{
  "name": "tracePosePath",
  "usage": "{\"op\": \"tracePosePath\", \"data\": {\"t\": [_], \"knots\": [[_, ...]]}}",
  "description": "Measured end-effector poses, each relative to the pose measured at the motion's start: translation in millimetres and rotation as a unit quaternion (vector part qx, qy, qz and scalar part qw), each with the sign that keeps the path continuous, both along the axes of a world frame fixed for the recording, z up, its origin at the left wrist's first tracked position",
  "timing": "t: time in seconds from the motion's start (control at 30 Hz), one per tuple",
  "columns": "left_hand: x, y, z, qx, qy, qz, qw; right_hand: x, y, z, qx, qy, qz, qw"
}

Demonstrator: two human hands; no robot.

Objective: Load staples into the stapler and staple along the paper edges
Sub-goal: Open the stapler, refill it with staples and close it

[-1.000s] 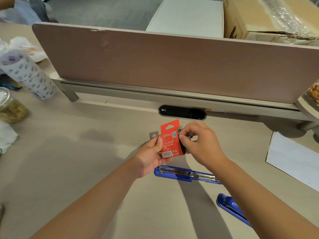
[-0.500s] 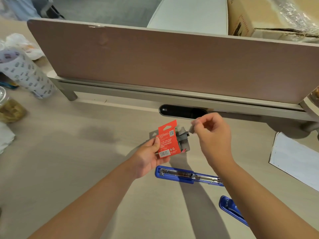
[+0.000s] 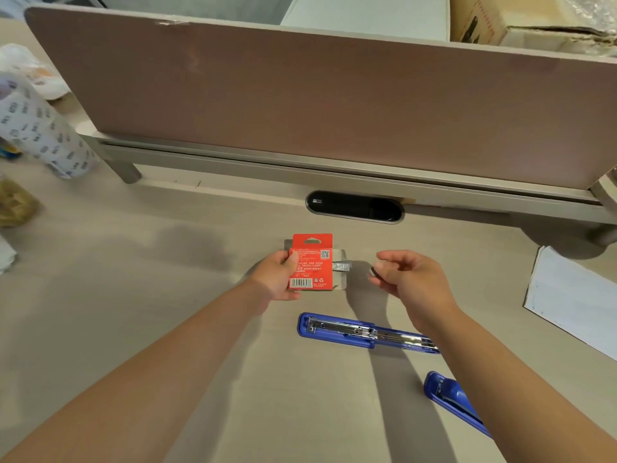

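My left hand [image 3: 278, 277] grips a red staple packet [image 3: 312, 262] above the desk, and a strip of grey staples [image 3: 341, 266] sticks out of its right side. My right hand [image 3: 409, 279] hovers to the right of the packet and pinches a small piece of staples [image 3: 374, 271] between thumb and fingers. A blue stapler [image 3: 364, 333] lies swung open flat on the desk below both hands, its metal staple channel facing up. A second blue stapler [image 3: 454, 401] lies at the lower right, partly hidden by my right forearm. White paper [image 3: 574, 302] lies at the right edge.
A brown divider panel [image 3: 317, 95] runs along the back of the desk above a black oval cable slot [image 3: 354, 207]. A printed paper roll [image 3: 36, 128] and a jar [image 3: 15, 202] stand at the left. A cardboard box [image 3: 534, 18] sits beyond the divider.
My right hand pulled away from the packet to the right, holding a small piece of staples. The left hand turned the packet more upright, and staples now stick out of its side.
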State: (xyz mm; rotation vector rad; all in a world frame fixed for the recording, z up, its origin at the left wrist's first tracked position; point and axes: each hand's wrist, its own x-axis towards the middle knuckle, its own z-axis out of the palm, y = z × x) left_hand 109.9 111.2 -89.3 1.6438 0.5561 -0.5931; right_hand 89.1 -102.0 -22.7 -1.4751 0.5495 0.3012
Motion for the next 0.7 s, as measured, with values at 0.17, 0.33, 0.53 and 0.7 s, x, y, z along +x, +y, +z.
{"op": "tracePosePath", "data": {"t": [0.17, 0.33, 0.53, 0.7], "knots": [[10.6, -2.5, -10.5, 0.08, -0.003, -0.041, 0.996, -1.4, -5.3, -8.3, 0.029, 0.007, 0.044, 0.999], [13.5, -5.3, -22.6, 0.159, -0.028, -0.085, 0.983, 0.4, -10.2, -12.4, -0.017, 0.019, 0.071, 0.997], [11.9, -7.0, -28.9, 0.36, -0.114, -0.158, 0.913, -2.4, -8.7, -19.2, -0.159, 0.01, 0.096, 0.983], [3.5, -4.2, -24.3, 0.362, -0.151, -0.068, 0.917, -9.2, -1.7, -20.2, -0.136, -0.004, 0.083, 0.987]]}}
